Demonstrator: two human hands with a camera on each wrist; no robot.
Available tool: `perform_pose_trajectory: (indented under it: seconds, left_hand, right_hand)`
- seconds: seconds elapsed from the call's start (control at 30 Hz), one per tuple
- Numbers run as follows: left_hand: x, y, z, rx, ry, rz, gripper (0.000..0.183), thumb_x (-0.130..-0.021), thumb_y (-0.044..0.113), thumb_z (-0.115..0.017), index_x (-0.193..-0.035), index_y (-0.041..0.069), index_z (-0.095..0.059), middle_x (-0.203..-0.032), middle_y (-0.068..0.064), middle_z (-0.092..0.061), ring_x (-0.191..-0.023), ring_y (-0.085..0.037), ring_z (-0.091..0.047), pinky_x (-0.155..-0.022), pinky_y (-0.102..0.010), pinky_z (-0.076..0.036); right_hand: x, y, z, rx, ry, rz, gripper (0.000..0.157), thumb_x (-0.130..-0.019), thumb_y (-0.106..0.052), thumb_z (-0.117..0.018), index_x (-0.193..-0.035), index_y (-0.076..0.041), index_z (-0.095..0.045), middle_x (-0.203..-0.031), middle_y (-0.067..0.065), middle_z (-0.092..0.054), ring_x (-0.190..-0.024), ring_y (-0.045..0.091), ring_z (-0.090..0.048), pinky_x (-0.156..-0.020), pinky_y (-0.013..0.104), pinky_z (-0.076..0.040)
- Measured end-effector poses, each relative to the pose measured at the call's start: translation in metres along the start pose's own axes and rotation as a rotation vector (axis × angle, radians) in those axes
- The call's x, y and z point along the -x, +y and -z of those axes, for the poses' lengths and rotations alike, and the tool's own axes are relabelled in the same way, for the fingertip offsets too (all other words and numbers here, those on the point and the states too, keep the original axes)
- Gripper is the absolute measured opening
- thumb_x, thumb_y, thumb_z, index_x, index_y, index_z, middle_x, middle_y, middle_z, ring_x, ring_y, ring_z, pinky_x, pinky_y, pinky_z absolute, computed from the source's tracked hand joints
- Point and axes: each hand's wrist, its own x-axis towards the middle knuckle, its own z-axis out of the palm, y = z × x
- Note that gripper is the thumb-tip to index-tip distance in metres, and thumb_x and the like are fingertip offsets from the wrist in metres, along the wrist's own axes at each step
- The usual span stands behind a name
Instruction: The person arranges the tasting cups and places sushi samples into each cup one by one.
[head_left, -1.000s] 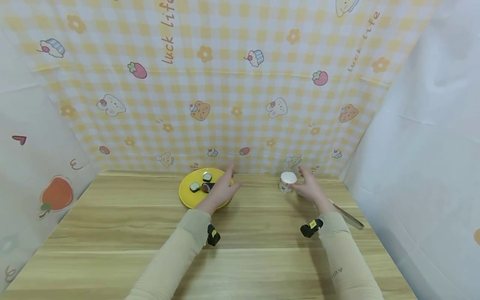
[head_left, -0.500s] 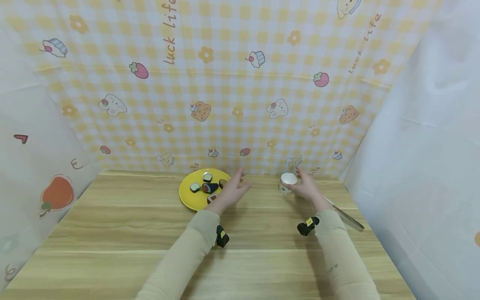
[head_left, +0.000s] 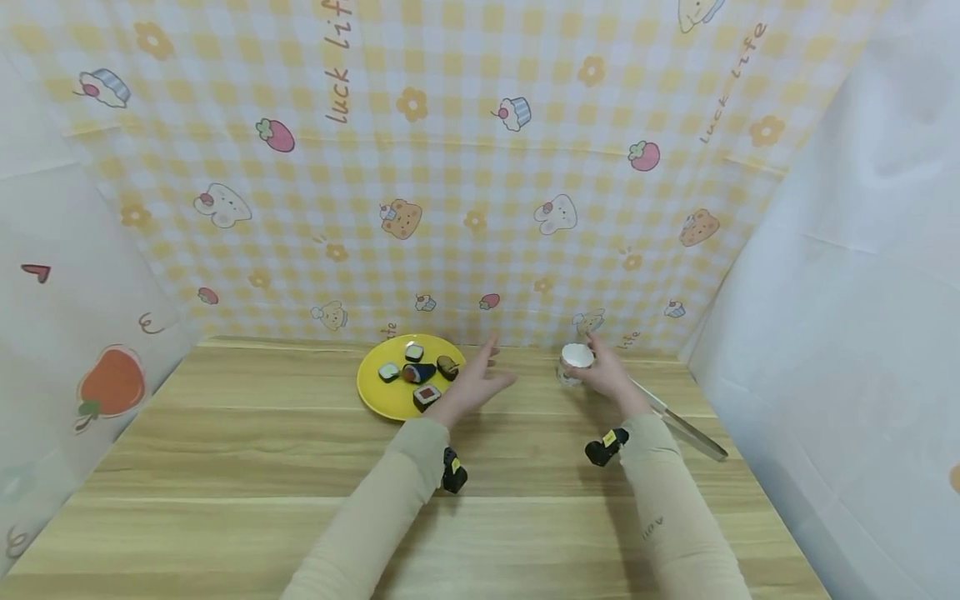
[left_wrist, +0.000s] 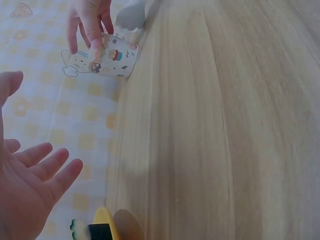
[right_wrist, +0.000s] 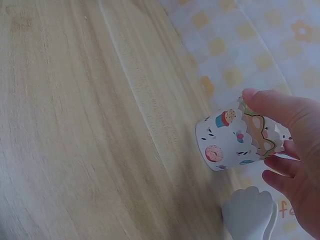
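My right hand point(head_left: 606, 375) holds a white paper baking cup point(head_left: 573, 367) by its scalloped rim. In the right wrist view, the thumb lies at one side of the cup point(right_wrist: 225, 135) and the fingers at the other. Cupcake and donut prints cover its wall. The cup stands on the table near the back cloth. My left hand point(head_left: 474, 387) hovers with spread fingers just right of a yellow plate point(head_left: 375, 396), holding nothing. On that plate lie several toy sushi pieces, among them a dark cone-shaped roll point(head_left: 418, 373) and a square roll point(head_left: 426, 397).
A tongs-like utensil point(head_left: 697, 436) with a metal handle lies at the right, partly behind my right arm; its white scalloped end point(right_wrist: 247, 212) is beside the cup. A checked cloth point(head_left: 480, 167) backs the wooden table point(head_left: 225, 467), with white cloth point(head_left: 847, 333) at the sides.
My left hand has moved right, away from over the plate, uncovering more sushi. My right hand has shifted slightly left and closed in on the cup. Plate and cup stay in place.
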Motion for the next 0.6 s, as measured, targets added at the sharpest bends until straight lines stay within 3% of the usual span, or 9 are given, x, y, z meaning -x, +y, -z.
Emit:
perform_pose_trajectory:
  seconds: [0.4, 0.6]
  left_hand:
    - [-0.006, -0.005, -0.012, -0.015, -0.038, -0.009, 0.098, -0.084, 0.041, -0.074, -0.155, 0.021, -0.01, -0.152, -0.013, -0.029, -0.136, -0.028, -0.032, -0.107, -0.045, -0.034]
    - [-0.007, -0.002, -0.017, -0.003, -0.04, 0.008, 0.1, -0.081, 0.036, -0.078, -0.155, 0.02, -0.013, -0.152, -0.011, -0.031, -0.136, -0.03, -0.032, -0.107, -0.045, -0.035]
  right_hand:
    - [0.0, 0.005, -0.006, -0.043, -0.001, 0.004, 0.096, -0.083, -0.012, -0.076, -0.151, 0.001, -0.01, -0.143, 0.033, -0.031, -0.125, 0.046, -0.04, -0.105, 0.057, -0.033]
    - [0.002, 0.005, -0.006, -0.046, 0.018, -0.006, 0.093, -0.084, -0.013, -0.076, -0.152, -0.003, -0.014, -0.144, 0.031, -0.031, -0.125, 0.046, -0.04, -0.103, 0.058, -0.035]
